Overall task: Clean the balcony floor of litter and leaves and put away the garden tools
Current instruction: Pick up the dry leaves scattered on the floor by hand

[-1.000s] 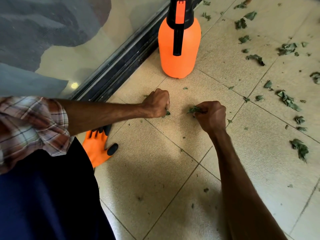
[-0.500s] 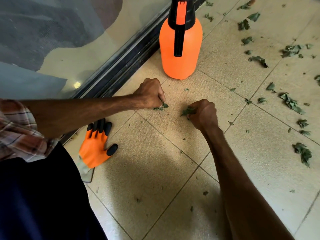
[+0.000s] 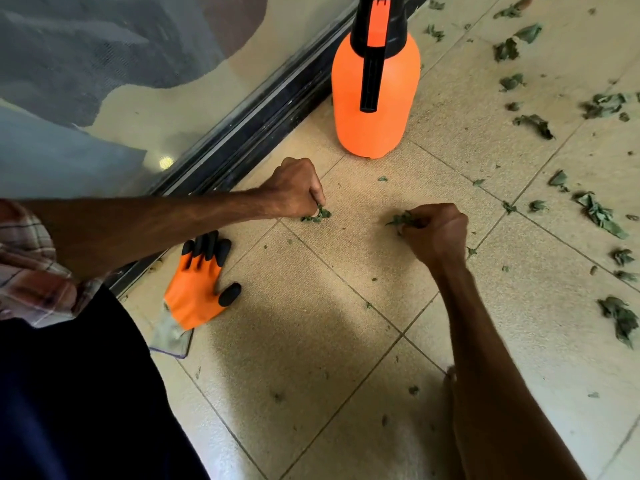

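Observation:
My left hand (image 3: 294,190) is down on the beige tiled floor (image 3: 311,323), its fingers pinched on a few small green leaves (image 3: 317,215). My right hand (image 3: 438,233) is a closed fist holding a bunch of green leaves (image 3: 403,219) that stick out on its left side. An orange spray bottle (image 3: 375,84) with a black pump top stands upright just beyond both hands. An orange garden glove (image 3: 197,289) with black fingertips lies flat on the floor under my left forearm.
Several dried green leaves (image 3: 601,213) lie scattered over the tiles to the right and far right. A dark sliding-door track (image 3: 249,133) and glass run diagonally along the left. Small leaf crumbs dot the near tiles.
My left hand has stayed near the door track, pinching leaves off the floor. My right hand has shifted slightly right with its bunch of leaves. The view has tilted, showing more of the glove.

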